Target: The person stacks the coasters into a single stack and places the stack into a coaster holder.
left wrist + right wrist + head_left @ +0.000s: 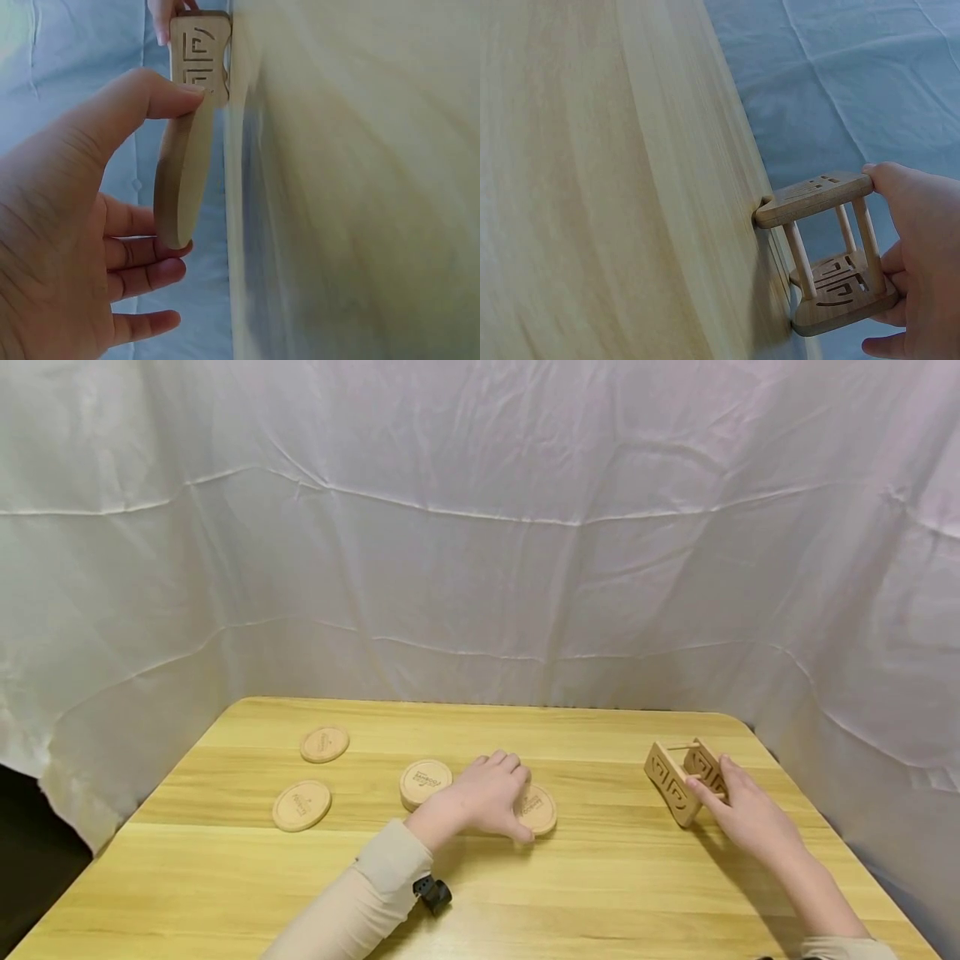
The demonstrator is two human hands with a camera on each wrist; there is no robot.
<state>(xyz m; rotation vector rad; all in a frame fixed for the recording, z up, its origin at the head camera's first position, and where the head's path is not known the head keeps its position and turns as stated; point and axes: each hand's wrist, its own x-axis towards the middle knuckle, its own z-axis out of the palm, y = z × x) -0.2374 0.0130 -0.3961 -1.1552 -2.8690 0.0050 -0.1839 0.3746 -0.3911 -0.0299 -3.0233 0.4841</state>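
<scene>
My left hand [491,793] pinches a round wooden coaster [538,810] by its rim. In the left wrist view this coaster [184,176] is tipped nearly edge-on, thumb on top and fingertips at the lower end, off the table. At the right, my right hand [757,814] grips a wooden coaster holder [670,785] with two carved side panels joined by dowels. The right wrist view shows the holder [825,296] with its feet at the tabletop; its slot between the panels holds nothing. Beside my left wrist lies a thick coaster or short stack [425,781].
Two more coasters lie flat at the left of the table, one farther back [325,744] and one nearer [302,805]. The wooden table [585,893] has rounded far corners. A pale curtain [480,577] hangs behind it and along both sides.
</scene>
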